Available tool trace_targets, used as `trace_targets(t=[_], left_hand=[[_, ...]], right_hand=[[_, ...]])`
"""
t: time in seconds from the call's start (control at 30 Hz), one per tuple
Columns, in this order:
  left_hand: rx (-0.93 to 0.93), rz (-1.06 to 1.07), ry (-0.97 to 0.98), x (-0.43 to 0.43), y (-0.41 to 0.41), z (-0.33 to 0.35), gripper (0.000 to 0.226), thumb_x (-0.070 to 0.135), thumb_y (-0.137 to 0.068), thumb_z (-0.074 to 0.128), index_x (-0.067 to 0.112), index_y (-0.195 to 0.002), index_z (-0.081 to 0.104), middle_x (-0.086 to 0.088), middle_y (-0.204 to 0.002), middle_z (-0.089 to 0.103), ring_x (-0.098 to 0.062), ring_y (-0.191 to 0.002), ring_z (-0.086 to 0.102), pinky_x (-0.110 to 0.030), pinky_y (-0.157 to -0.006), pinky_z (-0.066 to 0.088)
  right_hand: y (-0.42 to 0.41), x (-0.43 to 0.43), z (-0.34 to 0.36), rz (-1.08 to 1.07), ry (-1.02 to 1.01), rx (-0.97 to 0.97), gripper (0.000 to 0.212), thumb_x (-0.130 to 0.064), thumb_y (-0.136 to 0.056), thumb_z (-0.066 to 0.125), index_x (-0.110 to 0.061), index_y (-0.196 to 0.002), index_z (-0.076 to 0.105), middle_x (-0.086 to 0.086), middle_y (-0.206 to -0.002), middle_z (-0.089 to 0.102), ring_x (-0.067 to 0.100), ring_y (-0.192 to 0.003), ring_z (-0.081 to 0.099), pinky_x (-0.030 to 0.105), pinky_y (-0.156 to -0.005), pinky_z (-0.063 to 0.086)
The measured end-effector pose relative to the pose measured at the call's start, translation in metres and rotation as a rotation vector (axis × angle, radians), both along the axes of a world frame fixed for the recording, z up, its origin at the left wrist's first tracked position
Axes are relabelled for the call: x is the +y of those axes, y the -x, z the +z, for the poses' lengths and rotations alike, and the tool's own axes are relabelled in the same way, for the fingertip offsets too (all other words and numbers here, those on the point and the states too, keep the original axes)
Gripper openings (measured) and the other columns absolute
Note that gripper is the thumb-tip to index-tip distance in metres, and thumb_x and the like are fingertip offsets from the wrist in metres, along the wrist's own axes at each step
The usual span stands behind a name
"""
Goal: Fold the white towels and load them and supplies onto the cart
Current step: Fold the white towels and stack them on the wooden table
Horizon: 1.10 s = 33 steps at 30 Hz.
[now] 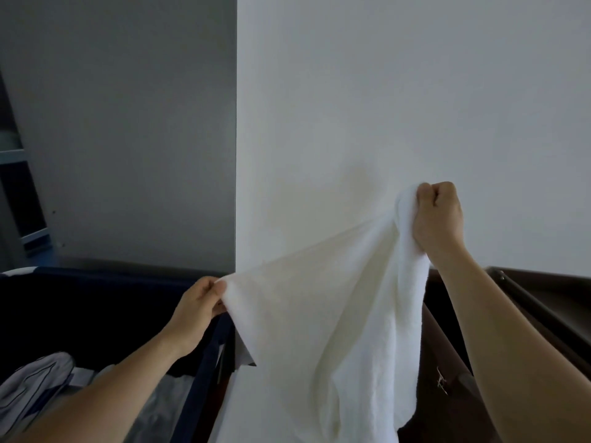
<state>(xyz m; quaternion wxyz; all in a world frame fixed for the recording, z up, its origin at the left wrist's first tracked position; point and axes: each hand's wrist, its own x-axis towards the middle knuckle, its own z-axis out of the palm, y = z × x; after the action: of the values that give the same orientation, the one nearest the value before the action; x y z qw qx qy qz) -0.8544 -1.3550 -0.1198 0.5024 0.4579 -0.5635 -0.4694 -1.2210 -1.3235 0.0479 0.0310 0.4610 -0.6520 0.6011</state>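
A white towel (335, 314) hangs spread in the air in front of a white wall, its lower part drooping out of the frame's bottom. My left hand (198, 305) pinches one upper corner at the lower left. My right hand (436, 215) is raised higher on the right, fisted around a bunched part of the towel's top edge. The edge between both hands runs taut and slanted, rising toward the right.
A dark blue fabric bin (96, 314) stands at the lower left with striped linen (38, 382) inside. A dark brown cart frame (527, 302) with a rail sits at the lower right. A grey wall panel (128, 123) meets the white wall (399, 91).
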Motion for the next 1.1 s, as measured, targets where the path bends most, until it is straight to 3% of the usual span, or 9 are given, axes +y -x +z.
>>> trace_targets(t=[0.13, 0.23, 0.37, 0.5, 0.67, 0.8, 0.9, 1.0, 1.1], left_hand=[[0.394, 0.034, -0.189, 0.008, 0.029, 0.031, 0.025, 0.018, -0.102, 0.047, -0.001, -0.101, 0.063, -0.014, -0.089, 0.069, -0.025, -0.079, 0.064, -0.035, -0.067, 0.052], [0.322, 0.05, -0.239, 0.015, 0.048, 0.048, 0.024, 0.017, -0.101, 0.05, 0.001, -0.102, 0.068, -0.015, -0.094, 0.074, -0.025, -0.08, 0.069, -0.038, -0.069, 0.059], [0.04, 0.114, -0.162, 0.028, 0.089, 0.052, 0.022, 0.022, -0.101, 0.053, 0.004, -0.1, 0.065, -0.016, -0.102, 0.068, -0.032, -0.095, 0.066, -0.043, -0.078, 0.059], [-0.232, 0.148, 0.034, 0.049, 0.131, 0.037, 0.022, 0.028, -0.101, 0.051, 0.014, -0.093, 0.066, -0.003, -0.09, 0.069, -0.022, -0.086, 0.066, -0.045, -0.082, 0.057], [-0.297, 0.156, 0.078, 0.06, 0.139, 0.026, 0.027, 0.027, -0.101, 0.046, 0.015, -0.087, 0.064, 0.0, -0.081, 0.067, -0.017, -0.078, 0.064, -0.047, -0.078, 0.055], [-0.031, 0.014, -0.02, 0.073, 0.139, 0.025, 0.031, 0.044, -0.087, 0.052, 0.02, -0.073, 0.066, 0.002, -0.071, 0.068, -0.018, -0.077, 0.067, -0.04, -0.074, 0.057], [0.004, -0.002, -0.01, 0.076, 0.132, 0.023, 0.02, 0.037, -0.092, 0.065, 0.017, -0.097, 0.068, 0.006, -0.083, 0.074, -0.011, -0.082, 0.071, -0.02, -0.066, 0.057], [0.043, -0.068, -0.01, 0.076, 0.115, 0.026, 0.025, 0.027, -0.091, 0.066, 0.008, -0.108, 0.068, -0.004, -0.093, 0.075, -0.023, -0.091, 0.072, -0.037, -0.083, 0.06], [0.062, -0.124, 0.032, 0.08, 0.096, 0.028, 0.031, 0.027, -0.09, 0.064, 0.003, -0.11, 0.067, -0.013, -0.1, 0.074, -0.032, -0.098, 0.07, -0.051, -0.092, 0.055]], right_hand=[[-0.001, -0.002, -0.022, -0.074, -0.096, -0.014, 0.025, -0.034, -0.101, 0.038, -0.014, -0.09, 0.046, -0.002, -0.086, 0.053, 0.021, -0.074, 0.046, 0.033, -0.064, 0.033], [-0.015, 0.002, -0.049, -0.077, -0.149, 0.04, 0.022, -0.032, -0.101, 0.047, -0.014, -0.093, 0.055, 0.011, -0.117, 0.052, 0.029, -0.084, 0.051, 0.034, -0.079, 0.037], [-0.063, 0.021, -0.096, 0.055, -0.163, 0.133, 0.023, -0.028, -0.098, 0.058, -0.008, -0.093, 0.067, 0.014, -0.103, 0.059, 0.037, -0.088, 0.061, 0.036, -0.077, 0.041], [-0.11, 0.044, -0.127, 0.204, -0.243, 0.292, 0.03, -0.035, -0.1, 0.054, -0.012, -0.092, 0.072, 0.006, -0.1, 0.063, 0.028, -0.081, 0.064, 0.037, -0.074, 0.049], [-0.122, 0.056, -0.142, 0.225, -0.343, 0.514, 0.041, -0.037, -0.105, 0.038, -0.014, -0.093, 0.069, 0.003, -0.091, 0.059, 0.023, -0.076, 0.057, 0.037, -0.069, 0.047], [-0.13, 0.067, -0.152, 0.267, -0.244, 0.619, 0.006, -0.012, -0.088, 0.064, -0.009, -0.085, 0.069, 0.005, -0.078, 0.055, 0.023, -0.066, 0.055, 0.029, -0.051, 0.037], [-0.128, 0.068, -0.163, 0.428, -0.163, 0.379, 0.016, -0.012, -0.088, 0.06, -0.01, -0.095, 0.074, -0.003, -0.092, 0.058, 0.015, -0.076, 0.059, 0.021, -0.061, 0.046], [-0.115, 0.068, -0.162, 0.725, -0.302, -0.067, 0.034, -0.002, -0.09, 0.053, -0.025, -0.096, 0.078, -0.012, -0.101, 0.064, 0.008, -0.092, 0.064, 0.018, -0.081, 0.052], [-0.091, 0.065, -0.147, 0.855, -0.243, -0.32, 0.054, 0.018, -0.08, 0.047, -0.024, -0.08, 0.08, 0.004, -0.086, 0.075, 0.023, -0.082, 0.07, 0.031, -0.075, 0.056]])
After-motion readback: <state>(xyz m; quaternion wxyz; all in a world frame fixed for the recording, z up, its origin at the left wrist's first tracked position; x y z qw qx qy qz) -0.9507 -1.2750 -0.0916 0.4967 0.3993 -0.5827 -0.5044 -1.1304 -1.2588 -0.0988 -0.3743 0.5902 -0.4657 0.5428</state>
